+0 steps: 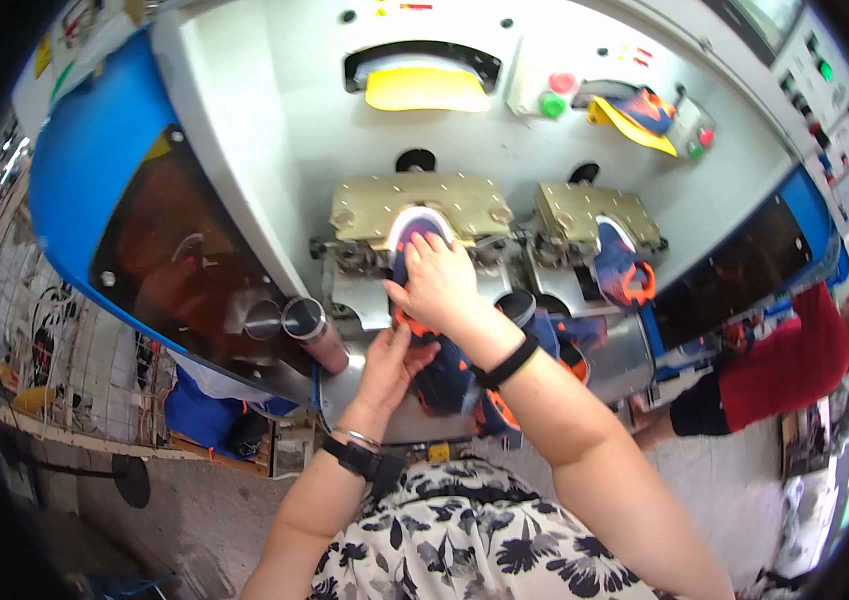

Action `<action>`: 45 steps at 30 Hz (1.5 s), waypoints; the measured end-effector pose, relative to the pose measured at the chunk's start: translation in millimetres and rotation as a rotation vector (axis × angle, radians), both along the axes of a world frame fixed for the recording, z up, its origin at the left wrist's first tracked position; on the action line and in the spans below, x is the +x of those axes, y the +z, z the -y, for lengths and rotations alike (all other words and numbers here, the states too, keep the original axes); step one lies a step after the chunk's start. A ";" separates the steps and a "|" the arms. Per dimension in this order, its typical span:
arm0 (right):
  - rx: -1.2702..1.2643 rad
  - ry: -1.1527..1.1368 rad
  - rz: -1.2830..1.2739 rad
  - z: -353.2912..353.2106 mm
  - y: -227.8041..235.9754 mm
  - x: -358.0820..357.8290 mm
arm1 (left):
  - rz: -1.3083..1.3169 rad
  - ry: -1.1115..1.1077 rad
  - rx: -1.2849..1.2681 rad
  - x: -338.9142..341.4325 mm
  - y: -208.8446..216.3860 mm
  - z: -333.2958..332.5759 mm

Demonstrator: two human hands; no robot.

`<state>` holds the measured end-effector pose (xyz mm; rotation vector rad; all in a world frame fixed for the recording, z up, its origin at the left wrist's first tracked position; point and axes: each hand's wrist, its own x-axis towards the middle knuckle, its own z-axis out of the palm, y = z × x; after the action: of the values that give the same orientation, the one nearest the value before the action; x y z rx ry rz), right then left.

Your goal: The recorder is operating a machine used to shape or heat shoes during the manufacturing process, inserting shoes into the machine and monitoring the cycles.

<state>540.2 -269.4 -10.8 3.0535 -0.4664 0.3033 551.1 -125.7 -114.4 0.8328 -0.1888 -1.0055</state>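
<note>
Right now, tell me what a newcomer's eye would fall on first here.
Probably the navy-and-orange shoe at the centre, its white-rimmed toe at the brass-coloured block, with the right hand spread over it and the left hand at its near end. Next, the bright yellow flap above, and the big blue-framed dark panel on the left.

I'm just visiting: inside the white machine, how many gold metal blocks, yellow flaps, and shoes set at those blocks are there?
Gold blocks: 2
Yellow flaps: 2
Shoes at the blocks: 2
Total: 6
</note>
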 end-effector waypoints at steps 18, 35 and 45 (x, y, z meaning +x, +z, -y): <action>0.638 -0.026 0.341 -23.9 -61.1 -237.7 | 0.632 -0.030 0.315 -5.2 -93.4 10.0; 0.696 0.177 0.197 -42.0 -46.0 -229.2 | 1.508 0.069 0.421 -55.8 42.9 -88.5; 0.258 0.643 0.569 -74.3 16.3 -197.5 | 0.430 0.554 -0.015 -65.4 117.5 -79.0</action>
<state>342.7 -195.1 5.5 3.2294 0.5445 1.2297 485.7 -46.7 3.1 1.0095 -0.3094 -0.2986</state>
